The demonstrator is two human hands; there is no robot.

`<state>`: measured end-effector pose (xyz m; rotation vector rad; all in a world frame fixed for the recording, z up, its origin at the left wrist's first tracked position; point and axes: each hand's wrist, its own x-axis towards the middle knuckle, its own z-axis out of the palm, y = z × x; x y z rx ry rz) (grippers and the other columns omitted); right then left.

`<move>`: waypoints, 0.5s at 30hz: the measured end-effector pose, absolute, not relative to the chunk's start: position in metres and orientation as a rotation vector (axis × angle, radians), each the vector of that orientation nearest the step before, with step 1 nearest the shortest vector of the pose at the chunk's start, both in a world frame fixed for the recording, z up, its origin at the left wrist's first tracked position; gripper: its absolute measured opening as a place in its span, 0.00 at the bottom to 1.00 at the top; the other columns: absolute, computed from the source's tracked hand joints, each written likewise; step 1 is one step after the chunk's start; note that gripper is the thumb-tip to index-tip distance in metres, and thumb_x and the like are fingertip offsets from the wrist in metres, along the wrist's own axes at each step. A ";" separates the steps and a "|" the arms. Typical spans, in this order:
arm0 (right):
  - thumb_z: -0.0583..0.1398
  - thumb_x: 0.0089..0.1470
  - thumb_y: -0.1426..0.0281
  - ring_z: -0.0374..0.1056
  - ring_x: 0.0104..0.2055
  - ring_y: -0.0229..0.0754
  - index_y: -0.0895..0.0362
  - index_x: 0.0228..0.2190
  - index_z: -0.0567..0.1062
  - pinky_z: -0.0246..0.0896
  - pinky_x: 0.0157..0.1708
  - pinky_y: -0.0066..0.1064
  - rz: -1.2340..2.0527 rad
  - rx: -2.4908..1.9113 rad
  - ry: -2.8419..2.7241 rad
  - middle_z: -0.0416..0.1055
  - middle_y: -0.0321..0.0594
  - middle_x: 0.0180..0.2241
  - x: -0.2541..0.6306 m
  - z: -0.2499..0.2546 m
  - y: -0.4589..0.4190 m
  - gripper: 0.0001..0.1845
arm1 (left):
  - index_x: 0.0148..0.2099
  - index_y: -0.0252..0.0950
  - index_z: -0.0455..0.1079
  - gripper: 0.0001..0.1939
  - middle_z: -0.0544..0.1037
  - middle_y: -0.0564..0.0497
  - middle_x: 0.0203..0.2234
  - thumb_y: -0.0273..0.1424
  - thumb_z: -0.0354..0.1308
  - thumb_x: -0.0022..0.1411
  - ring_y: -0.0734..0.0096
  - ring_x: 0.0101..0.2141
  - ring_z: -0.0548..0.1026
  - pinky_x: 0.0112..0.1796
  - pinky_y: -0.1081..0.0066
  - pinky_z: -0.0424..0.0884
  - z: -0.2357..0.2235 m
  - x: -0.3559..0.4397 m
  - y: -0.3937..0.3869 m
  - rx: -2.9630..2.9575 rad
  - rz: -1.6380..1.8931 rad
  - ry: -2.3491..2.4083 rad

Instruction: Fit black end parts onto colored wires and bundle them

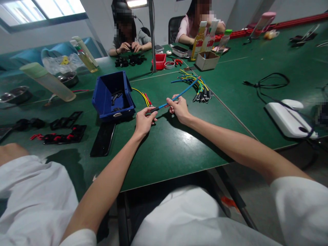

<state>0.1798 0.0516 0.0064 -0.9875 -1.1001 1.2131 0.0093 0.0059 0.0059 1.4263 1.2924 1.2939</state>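
The left grip (145,120) is pinched closed on the black sleeve (154,109) ending a blue cable (188,88); the right grip (178,108) pinches that cable farther up, apparently so 2 holds steady it. The blue bin (116,82) sits just left of the left grip, probably for easy reach; other cables (204,92) lie beyond the right grip on the desk (159,153).

Before me is a green worktop (159,164). Near its front edge, on my left, lies a black phone (103,140), and just behind it stands a blue bin (101,107). Farther from this edge lies a pile of cables (203,95); at right, near the edge, a white device (283,119).
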 end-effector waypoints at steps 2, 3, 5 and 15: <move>0.67 0.42 0.50 0.58 0.13 0.31 0.51 0.34 0.56 0.52 0.13 0.22 1.217 -0.971 -1.097 0.73 0.28 0.20 0.180 0.006 0.052 0.30 | 0.46 0.34 0.74 0.20 0.78 0.49 0.33 0.39 0.65 0.53 0.78 0.22 0.74 0.20 0.78 0.69 0.005 0.009 0.006 1.438 1.297 1.291; 0.67 0.42 0.51 0.58 0.13 0.31 0.51 0.35 0.56 0.52 0.13 0.22 1.219 -0.966 -1.095 0.73 0.29 0.20 0.180 0.006 0.052 0.30 | 0.46 0.34 0.74 0.20 0.78 0.49 0.34 0.39 0.64 0.53 0.78 0.22 0.74 0.20 0.78 0.69 0.005 0.009 0.006 1.441 1.299 1.291; 0.67 0.42 0.52 0.58 0.13 0.31 0.51 0.35 0.56 0.51 0.12 0.21 1.223 -0.963 -1.089 0.73 0.29 0.20 0.180 0.005 0.052 0.30 | 0.46 0.34 0.74 0.20 0.78 0.49 0.34 0.39 0.65 0.53 0.78 0.22 0.75 0.20 0.78 0.69 0.005 0.009 0.006 1.441 1.304 1.290; 0.66 0.44 0.53 0.58 0.13 0.31 0.51 0.35 0.56 0.52 0.13 0.22 1.226 -0.984 -1.084 0.73 0.28 0.20 0.180 0.006 0.051 0.28 | 0.48 0.33 0.73 0.21 0.77 0.50 0.31 0.38 0.64 0.54 0.75 0.23 0.76 0.20 0.77 0.71 0.004 0.009 0.006 1.450 1.295 1.295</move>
